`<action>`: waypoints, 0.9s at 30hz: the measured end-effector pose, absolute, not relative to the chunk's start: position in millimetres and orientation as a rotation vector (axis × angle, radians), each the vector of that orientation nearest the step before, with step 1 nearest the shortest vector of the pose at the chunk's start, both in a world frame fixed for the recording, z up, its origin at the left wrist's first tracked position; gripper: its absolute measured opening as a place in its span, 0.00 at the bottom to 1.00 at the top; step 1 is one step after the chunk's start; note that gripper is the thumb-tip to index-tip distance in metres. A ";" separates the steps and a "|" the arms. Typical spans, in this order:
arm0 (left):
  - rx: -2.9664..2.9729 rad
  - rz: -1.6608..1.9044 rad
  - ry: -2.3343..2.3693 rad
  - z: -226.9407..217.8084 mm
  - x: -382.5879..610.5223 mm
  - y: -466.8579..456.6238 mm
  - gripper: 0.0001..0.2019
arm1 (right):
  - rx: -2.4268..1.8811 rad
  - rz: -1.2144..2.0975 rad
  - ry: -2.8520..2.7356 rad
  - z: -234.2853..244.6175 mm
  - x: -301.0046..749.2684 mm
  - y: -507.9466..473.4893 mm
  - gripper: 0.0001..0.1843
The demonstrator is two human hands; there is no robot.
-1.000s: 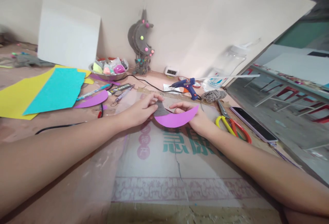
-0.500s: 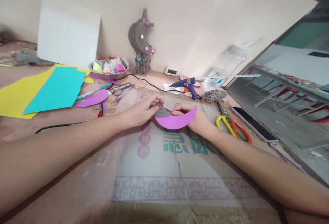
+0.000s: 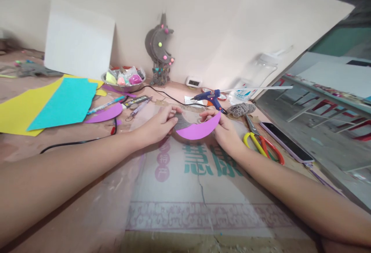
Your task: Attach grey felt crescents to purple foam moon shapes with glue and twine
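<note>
A purple paper crescent (image 3: 198, 130) is held up between both hands above the printed plastic sheet (image 3: 174, 191). Grey yarn (image 3: 182, 121) is wound over its left end. My left hand (image 3: 162, 123) pinches that wrapped end between thumb and fingers. At the crescent's right tip, my right hand (image 3: 224, 129) is closed on the paper, its fingers partly behind it. A strand of grey yarn hangs below the crescent over the sheet. Behind the right hand lies a ball of grey yarn (image 3: 241, 109).
A blue glue gun (image 3: 213, 97) lies behind my hands. Scissors (image 3: 262, 144) and a phone (image 3: 285, 141) lie to the right. Coloured paper (image 3: 62, 104), pens and a bowl (image 3: 124, 86) of clay packets are at left. A yarn-covered moon ornament (image 3: 160, 48) stands against the wall.
The crescent has tilted and risen slightly, and my right hand has moved from its inner edge to its right tip. My left hand keeps its pinch on the wrapped end.
</note>
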State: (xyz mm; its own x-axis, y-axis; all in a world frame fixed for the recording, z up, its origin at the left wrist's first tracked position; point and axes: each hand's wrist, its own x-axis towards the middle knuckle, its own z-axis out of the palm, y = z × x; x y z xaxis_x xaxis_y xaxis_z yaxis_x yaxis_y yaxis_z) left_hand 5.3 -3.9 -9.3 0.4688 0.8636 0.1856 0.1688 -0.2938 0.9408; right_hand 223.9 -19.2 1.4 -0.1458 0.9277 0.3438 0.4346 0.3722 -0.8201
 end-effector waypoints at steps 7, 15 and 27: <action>1.745 0.930 0.951 -5.7 5.2 -4.3 0.24 | -1.148 0.772 -1.738 3.3 231.4 -19.2 0.22; 1.659 0.949 0.871 -10.9 6.4 1.0 0.16 | -1.395 0.901 -1.771 2.3 221.4 -20.2 0.24; 1.689 0.943 0.884 -8.4 7.1 1.8 0.15 | -1.360 0.901 -1.798 -6.3 226.7 -16.7 0.23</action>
